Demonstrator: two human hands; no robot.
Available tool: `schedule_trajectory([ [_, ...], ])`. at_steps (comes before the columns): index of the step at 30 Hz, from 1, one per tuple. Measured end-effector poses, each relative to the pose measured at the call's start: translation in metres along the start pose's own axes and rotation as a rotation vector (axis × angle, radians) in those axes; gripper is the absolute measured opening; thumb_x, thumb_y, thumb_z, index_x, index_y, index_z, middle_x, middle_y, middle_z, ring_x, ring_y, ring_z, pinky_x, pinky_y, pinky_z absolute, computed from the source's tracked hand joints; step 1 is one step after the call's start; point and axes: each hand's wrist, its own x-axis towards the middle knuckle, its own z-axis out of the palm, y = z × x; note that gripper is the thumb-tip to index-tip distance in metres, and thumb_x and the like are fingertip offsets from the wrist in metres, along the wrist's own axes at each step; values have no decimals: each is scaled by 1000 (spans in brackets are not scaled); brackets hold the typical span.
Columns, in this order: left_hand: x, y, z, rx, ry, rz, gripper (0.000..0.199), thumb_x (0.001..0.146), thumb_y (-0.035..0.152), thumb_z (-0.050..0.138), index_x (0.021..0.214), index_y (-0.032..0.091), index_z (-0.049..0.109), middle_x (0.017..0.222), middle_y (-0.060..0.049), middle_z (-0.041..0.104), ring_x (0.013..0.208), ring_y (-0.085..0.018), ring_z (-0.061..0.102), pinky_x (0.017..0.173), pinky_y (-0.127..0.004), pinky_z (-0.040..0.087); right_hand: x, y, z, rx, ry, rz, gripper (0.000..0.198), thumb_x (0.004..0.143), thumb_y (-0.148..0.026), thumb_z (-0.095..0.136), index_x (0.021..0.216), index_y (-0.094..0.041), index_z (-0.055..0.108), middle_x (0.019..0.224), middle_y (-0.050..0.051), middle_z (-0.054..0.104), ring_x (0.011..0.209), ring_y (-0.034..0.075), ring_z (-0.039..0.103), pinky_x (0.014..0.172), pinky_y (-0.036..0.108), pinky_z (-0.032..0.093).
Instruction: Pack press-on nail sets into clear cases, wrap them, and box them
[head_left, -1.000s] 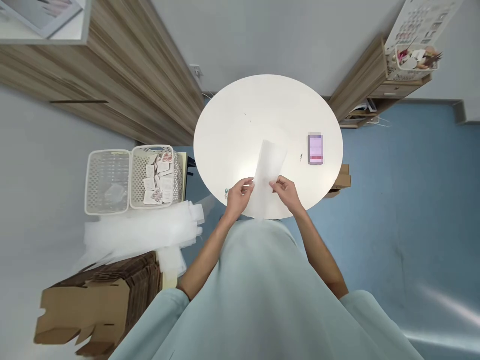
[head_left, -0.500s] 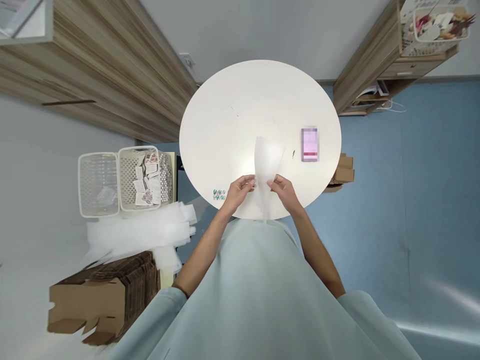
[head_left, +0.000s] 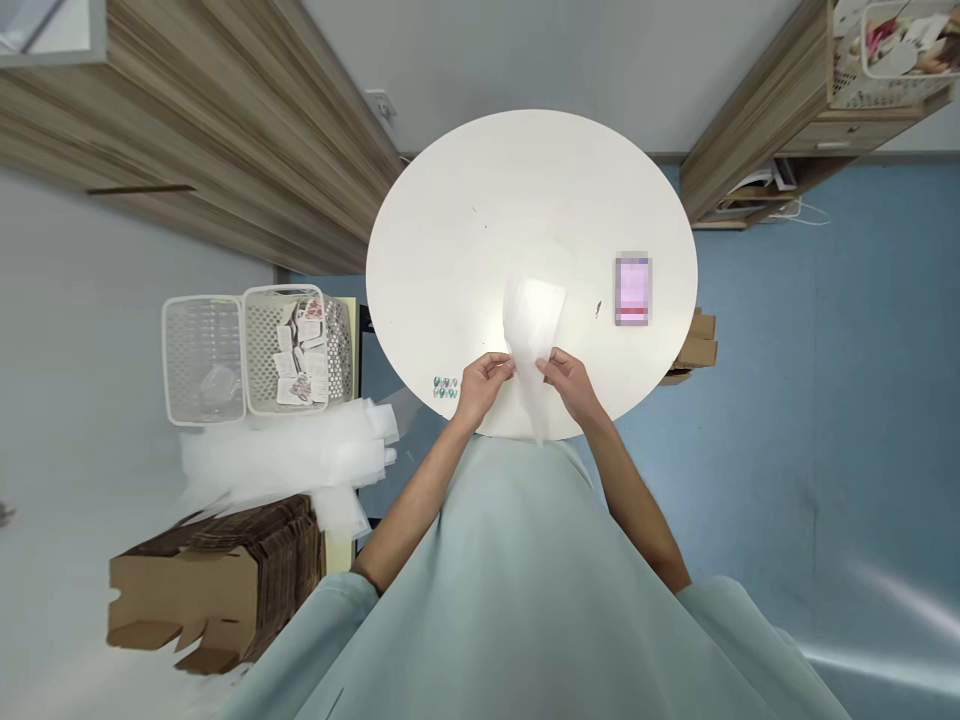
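A thin, translucent white foam sheet or sleeve point(head_left: 534, 310) hangs between my two hands over the near part of the white oval table point(head_left: 540, 160). Its left edge is pinched by my left hand point(head_left: 484, 385), its right edge by my right hand point(head_left: 571, 380). The lower end narrows and reaches the table's near edge. Left of my left hand lies a small set of teal and silver nail-shaped pieces point(head_left: 445, 388). A pixelated pink and purple box-like item point(head_left: 633, 290) rests on the right of the table, with a small dark mark point(head_left: 598, 309) beside it.
To the left stand two white baskets point(head_left: 202, 415), one holding printed cards point(head_left: 301, 350). Below them lie a pile of white foam sheets point(head_left: 285, 455) and a stack of flat brown cartons point(head_left: 217, 580). Wooden cabinets point(head_left: 247, 120) flank the table; folded cartons point(head_left: 699, 345) show at its right edge.
The upper part of the white foam sheet has spread and shifted its folds between my hands. Both hands keep their pinch, and the whole view has moved slightly.
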Motion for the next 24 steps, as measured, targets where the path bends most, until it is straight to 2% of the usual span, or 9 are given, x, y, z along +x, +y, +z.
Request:
schedule_trajectory([
  [4, 0, -2, -11, 30, 38, -41, 37, 86, 53, 77, 104, 20, 73, 94, -7, 80, 95, -24, 76, 103, -47, 57, 6, 3, 11, 33, -1, 12, 61, 95, -82, 48, 100, -26, 72, 98, 7, 76, 102, 26, 72, 88, 40, 60],
  [8, 0, -3, -17, 95, 38, 6, 31, 86, 50, 74, 98, 21, 72, 95, -7, 78, 95, -24, 75, 96, -42, 59, 13, 14, 24, -136, 99, -64, 49, 85, -67, 74, 111, -26, 73, 104, 7, 78, 106, 30, 70, 92, 45, 59],
  [11, 0, -4, -20, 96, 1, 57, 27, 87, 47, 72, 95, 21, 71, 101, -8, 78, 96, -23, 74, 94, -41, 59, 15, 22, 31, -210, 117, -78, 48, 79, -58, 82, 113, -25, 72, 102, 8, 77, 108, 33, 68, 94, 48, 57],
  [15, -1, -8, -27, 114, -8, 63, 24, 86, 42, 70, 97, 21, 71, 103, -7, 78, 95, -23, 74, 93, -41, 60, 17, 30, 35, -229, 97, -11, 40, 76, -53, 85, 104, -28, 70, 101, 8, 74, 109, 32, 65, 94, 47, 56],
  [18, 1, -11, -37, 145, 15, 60, 26, 86, 46, 71, 95, 22, 71, 99, -7, 78, 91, -22, 73, 87, -40, 60, 22, 34, 34, -275, 143, 6, 32, 76, -48, 83, 95, -27, 68, 101, 8, 74, 105, 31, 64, 90, 46, 56],
  [21, 6, -11, -51, 153, 53, 40, 30, 86, 51, 71, 94, 22, 69, 95, -7, 77, 89, -22, 72, 79, -37, 60, 29, 35, 32, -301, 172, -11, 25, 81, -47, 76, 88, -25, 69, 97, 6, 75, 99, 29, 66, 88, 45, 56],
  [24, 14, -10, -69, 176, 88, 24, 30, 86, 51, 71, 94, 21, 69, 93, -7, 76, 85, -22, 72, 72, -34, 58, 36, 34, 25, -281, 204, -3, 28, 84, -51, 73, 87, -24, 72, 96, 4, 76, 97, 25, 69, 92, 41, 57],
])
